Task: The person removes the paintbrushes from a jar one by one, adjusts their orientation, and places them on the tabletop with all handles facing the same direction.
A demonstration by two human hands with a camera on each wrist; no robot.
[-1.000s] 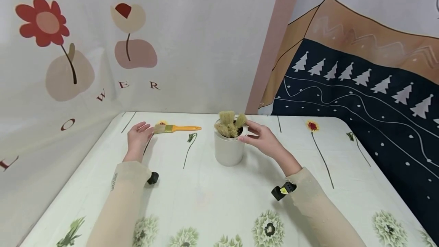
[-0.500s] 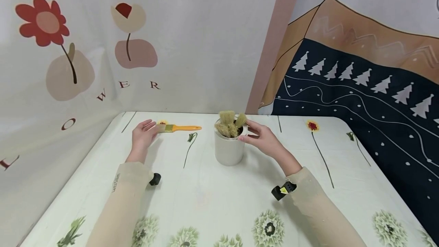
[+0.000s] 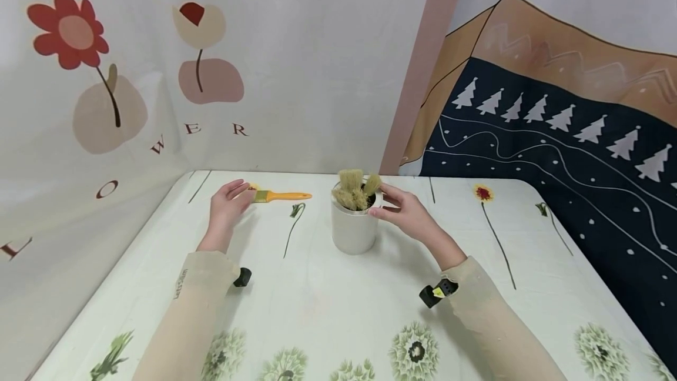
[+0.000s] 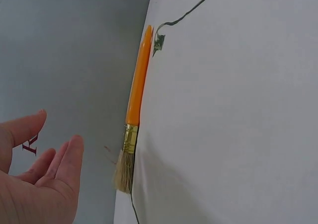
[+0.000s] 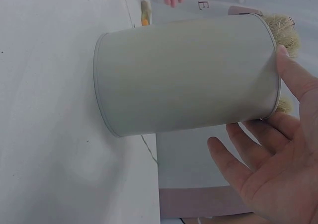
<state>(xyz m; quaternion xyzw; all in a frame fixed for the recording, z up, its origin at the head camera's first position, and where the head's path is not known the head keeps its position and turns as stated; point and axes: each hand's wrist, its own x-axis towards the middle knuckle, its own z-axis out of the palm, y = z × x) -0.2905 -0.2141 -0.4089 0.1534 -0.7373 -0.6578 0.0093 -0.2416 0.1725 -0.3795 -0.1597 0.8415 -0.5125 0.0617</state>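
A paintbrush [image 3: 288,196] with an orange handle lies near the table's far edge. My left hand [image 3: 227,206] hovers by its bristles and overlaps them in the head view. From the left wrist, that hand [image 4: 47,184] shows a wide gap between thumb and fingers, and the bristles [image 4: 124,172] are apart from it. A white can [image 3: 353,233] stands upright at the middle, with several bristle brush heads [image 3: 351,184] poking out of its top. With thumb at the rim and fingers round the side, my right hand [image 5: 283,169] holds the can.
A white cloth [image 3: 317,310] printed with flowers covers the table. Behind it hangs a pale curtain [image 3: 317,75], and a dark one with tree prints [image 3: 555,134] is at the right. Black wrist cameras [image 3: 431,296] sit on both sleeves.
My left hand has moved right and slightly away from me, over the bristles in the head view. The paintbrush, the can and my right hand have stayed in place.
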